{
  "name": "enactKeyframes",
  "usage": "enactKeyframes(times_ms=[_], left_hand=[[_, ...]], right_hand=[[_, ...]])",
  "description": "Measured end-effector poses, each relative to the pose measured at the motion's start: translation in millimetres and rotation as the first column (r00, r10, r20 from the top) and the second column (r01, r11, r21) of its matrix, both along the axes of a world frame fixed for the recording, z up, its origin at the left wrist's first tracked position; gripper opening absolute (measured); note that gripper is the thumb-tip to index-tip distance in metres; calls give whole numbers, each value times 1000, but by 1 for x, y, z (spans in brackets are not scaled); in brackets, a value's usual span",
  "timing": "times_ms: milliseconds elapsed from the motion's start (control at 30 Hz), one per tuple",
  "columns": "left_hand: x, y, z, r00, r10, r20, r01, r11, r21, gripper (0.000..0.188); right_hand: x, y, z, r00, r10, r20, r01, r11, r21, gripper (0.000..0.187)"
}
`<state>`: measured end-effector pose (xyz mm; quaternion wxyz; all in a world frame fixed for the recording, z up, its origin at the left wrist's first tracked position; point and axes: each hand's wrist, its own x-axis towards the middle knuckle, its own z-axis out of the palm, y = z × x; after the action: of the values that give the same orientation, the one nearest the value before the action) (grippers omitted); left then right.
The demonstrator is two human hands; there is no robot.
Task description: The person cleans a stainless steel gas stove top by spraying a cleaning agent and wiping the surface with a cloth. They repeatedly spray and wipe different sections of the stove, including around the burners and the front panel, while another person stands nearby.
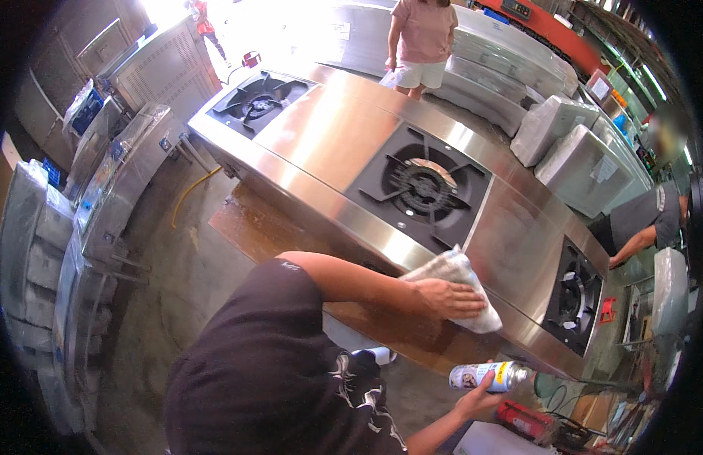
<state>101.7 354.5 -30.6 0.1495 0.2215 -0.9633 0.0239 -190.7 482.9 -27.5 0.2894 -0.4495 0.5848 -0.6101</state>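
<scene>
In the head view, pressing with the left hand, palm down and fingers stretched nearly straight, onto a soft, white, crumpled cloth at the near edge of a long, brushed stainless-steel stove counter. Flat rather than clenched, as far as can be told, with the thumb hard to make out. Showing cloth beyond the fingertips to the right and in a fold on the far side; lying near the black, square middle burner with its dark grate, on its near, right side, and to the left of the black right-hand burner. Closed snugly around its body with the right hand: a slim, cylindrical, white-and-yellow metal spray can. Tipped on its side, long axis running left to right, silvery top end pointing right, away from the cloth. Held clear of the counter on its near side, hence near and right of the cloth. Nearest to the cloth: the left hand, right on top of it; for the right hand, a clear gap between.
</scene>
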Motion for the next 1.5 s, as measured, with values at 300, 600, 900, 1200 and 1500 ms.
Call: enactKeyframes(times_ms=[300,600,900,1200,1500], left_hand=[[349,102,32,693,595,407,-668,743,51,67],[562,171,0,551,808,-208,-833,546,-86,67],[564,168,-6,499,825,-265,-864,496,-85,51],[604,196,-15,280,895,-348,-958,283,-44,54],[514,185,-36,542,802,-252,-840,529,-121,74]], right_hand=[[226,41,33,982,182,-51,-188,963,-193,99],[336,56,58,770,569,291,-529,823,-208,92],[334,69,54,755,515,407,-452,857,-247,91],[286,96,45,915,254,314,-233,967,-103,81],[298,122,21,887,133,442,-154,988,13,73]])
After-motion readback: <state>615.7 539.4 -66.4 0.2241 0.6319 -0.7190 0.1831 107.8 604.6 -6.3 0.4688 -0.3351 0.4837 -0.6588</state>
